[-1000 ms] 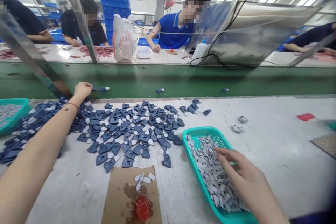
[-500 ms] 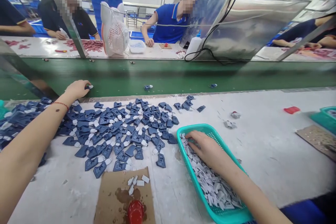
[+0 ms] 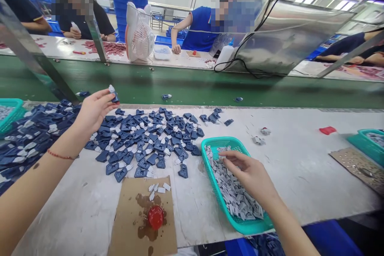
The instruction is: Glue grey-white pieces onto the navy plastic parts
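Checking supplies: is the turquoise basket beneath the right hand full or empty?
Partly filled: gray pieces lie in the turquoise basket below its rim, perforated far wall showing bare.

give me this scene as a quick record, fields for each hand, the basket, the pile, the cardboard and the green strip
left hand: fingers gripping a dark blue piece with a pale tab
right hand: over the basket, fingertips at its contents; holding one or not, cannot tell
basket: teal, holding small grey pieces
pile: dark blue pieces with pale tabs, left of the basket
cardboard: stained, bearing a red object and pale bits
green strip: a few blue pieces on it
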{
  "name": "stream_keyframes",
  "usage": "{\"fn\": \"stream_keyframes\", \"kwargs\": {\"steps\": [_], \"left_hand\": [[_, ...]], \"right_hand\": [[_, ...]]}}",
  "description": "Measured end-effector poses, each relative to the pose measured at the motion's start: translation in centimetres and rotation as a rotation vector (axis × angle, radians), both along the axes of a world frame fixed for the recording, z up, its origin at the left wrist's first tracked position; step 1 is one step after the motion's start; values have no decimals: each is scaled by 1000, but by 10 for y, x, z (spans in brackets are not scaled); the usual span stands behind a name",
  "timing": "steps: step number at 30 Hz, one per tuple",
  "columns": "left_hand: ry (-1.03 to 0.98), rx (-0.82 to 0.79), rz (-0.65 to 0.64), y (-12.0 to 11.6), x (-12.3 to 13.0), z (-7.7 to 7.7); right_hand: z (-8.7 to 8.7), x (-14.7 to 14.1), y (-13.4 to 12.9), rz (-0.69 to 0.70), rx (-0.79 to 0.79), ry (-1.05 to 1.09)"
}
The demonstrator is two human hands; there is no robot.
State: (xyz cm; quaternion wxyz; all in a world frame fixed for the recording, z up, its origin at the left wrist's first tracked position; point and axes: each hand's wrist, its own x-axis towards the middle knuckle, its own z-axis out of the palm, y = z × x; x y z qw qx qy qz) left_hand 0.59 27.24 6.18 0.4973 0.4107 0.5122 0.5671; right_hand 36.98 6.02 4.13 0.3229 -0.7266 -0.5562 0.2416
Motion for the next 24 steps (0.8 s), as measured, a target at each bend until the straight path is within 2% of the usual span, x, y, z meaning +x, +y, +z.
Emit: {"fn": "stream_keyframes", "kwargs": {"steps": [3,6,9,13,19,24], "left_hand": [[-78,-72,-120,-52,-3,-1],[-129,-139,-217,-99,-11,-9],[-116,-162,-204,-143,-21,-20],[-62,-238,-179,-192,-29,-38],[-106,-318,-200,-236,-24,-67],[-197,-416,-241,-254,-19,-77]], "right_hand": [[8,-26,-18,-147,0,305],[8,-55,-35,-231,12,532],[0,-84,-50,-218,-47,713],[-13,-118,-60,-214,-115,836],[-27,-154,-63,-179,-238,952],[-39,-163,-62,-128,-272,987]]}}
